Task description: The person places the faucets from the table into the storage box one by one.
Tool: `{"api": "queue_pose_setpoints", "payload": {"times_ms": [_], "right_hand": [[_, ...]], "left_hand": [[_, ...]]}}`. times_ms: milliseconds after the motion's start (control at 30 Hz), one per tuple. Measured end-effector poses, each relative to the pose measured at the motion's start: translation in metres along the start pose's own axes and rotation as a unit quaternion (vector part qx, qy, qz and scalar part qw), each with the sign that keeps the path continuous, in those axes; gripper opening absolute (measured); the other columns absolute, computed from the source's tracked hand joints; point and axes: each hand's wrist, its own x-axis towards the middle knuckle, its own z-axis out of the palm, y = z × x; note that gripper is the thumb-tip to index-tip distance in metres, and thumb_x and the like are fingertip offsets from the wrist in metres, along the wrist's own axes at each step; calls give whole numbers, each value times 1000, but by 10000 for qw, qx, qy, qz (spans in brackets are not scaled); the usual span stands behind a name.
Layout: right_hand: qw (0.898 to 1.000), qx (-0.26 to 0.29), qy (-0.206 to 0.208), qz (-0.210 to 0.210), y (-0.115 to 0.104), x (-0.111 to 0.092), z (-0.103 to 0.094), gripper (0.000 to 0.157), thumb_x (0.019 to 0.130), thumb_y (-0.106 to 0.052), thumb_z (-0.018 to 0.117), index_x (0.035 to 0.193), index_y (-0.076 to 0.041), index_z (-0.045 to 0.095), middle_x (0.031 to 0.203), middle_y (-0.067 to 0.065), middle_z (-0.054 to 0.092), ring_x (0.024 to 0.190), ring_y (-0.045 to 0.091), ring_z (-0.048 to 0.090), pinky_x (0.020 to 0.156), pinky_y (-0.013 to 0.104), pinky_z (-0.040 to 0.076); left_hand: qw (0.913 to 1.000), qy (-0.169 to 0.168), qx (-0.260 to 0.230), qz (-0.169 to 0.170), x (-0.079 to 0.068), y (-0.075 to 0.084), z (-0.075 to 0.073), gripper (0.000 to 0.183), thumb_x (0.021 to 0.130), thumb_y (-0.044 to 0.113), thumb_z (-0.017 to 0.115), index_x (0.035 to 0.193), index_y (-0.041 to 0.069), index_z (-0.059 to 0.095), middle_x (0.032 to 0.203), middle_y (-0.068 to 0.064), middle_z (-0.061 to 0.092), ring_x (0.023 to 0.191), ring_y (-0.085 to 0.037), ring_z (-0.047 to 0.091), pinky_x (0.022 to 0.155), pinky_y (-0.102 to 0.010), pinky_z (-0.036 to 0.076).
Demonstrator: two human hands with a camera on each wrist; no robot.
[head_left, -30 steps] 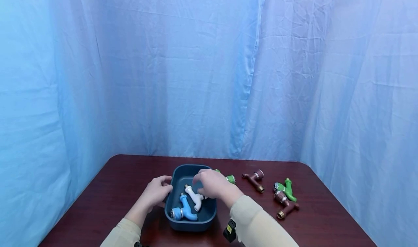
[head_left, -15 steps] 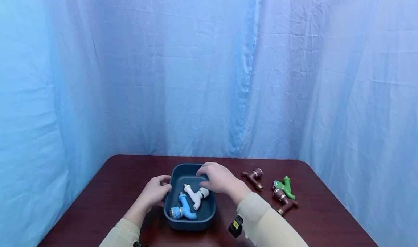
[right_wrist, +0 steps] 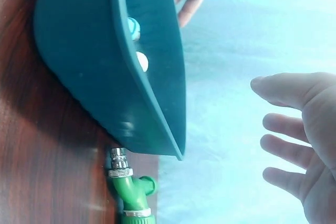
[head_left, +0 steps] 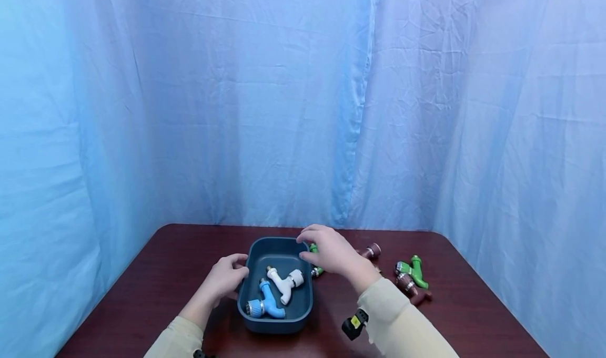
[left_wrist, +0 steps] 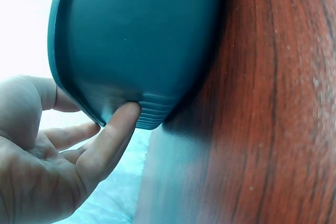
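Note:
A dark blue rectangular plastic tub [head_left: 276, 326] stands on the table. My left hand [head_left: 225, 277] grips its left rim, with a finger pressed on the outer wall in the left wrist view. Inside lie a white water tap [head_left: 285, 286] and a light blue water tap [head_left: 267, 303]. Over the tub's right rim hovers my right hand [head_left: 330, 250], fingers spread and holding nothing; the right wrist view shows the same bare fingers [right_wrist: 286, 150]. Below it, just outside the tub, lies a green tap [right_wrist: 132, 190], partly hidden by the hand in the head view.
To the right on the dark red wooden table [head_left: 156, 274] lie a brown tap [head_left: 373, 251], partly behind my right hand, another green tap [head_left: 416, 272] and a second brown tap [head_left: 412, 289] touching or overlapping it. Light blue curtains [head_left: 284, 111] surround the table.
My right hand has moved up and right, from over the white tap to above the tub's right rim, uncovering the white tap's handle. My left hand stays on the rim.

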Motion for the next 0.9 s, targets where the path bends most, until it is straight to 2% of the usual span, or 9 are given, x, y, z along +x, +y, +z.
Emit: {"api": "queue_pose_setpoints", "payload": {"times_ms": [133, 500, 733, 900], "right_hand": [[9996, 73, 286, -47, 3, -5, -5, 31, 93, -25, 75, 123, -19, 72, 131, 2, 62, 115, 20, 61, 91, 39, 56], [9962, 227, 833, 87, 19, -19, -18, 36, 92, -24, 77, 127, -18, 70, 134, 2, 62, 126, 24, 58, 99, 45, 52], [9943, 218, 998, 310, 30, -27, -25, 40, 90, -26, 78, 129, -20, 69, 134, 0, 61, 127, 24, 56, 99, 47, 52], [9941, 227, 1013, 319, 37, -32, -29, 44, 90, -25, 79, 132, -18, 67, 137, 2, 60, 129, 27, 55, 101, 50, 50]], "left_hand": [[10000, -12, 1, -2, 0, 1, 0, 51, 94, 9, 55, 144, 0, 51, 114, -20, 64, 83, -27, 67, 60, -45, 62], [10000, -26, 3, -4, -1, 3, 0, 51, 94, 9, 54, 144, -1, 50, 113, -20, 64, 81, -28, 67, 60, -46, 62], [10000, -18, 23, -1, -1, 2, 0, 51, 94, 9, 54, 144, -1, 51, 113, -20, 64, 81, -27, 67, 60, -45, 62], [10000, -8, 3, 0, -1, 1, 0, 51, 94, 9, 54, 144, -1, 50, 113, -20, 64, 81, -27, 67, 60, -45, 62]]}}
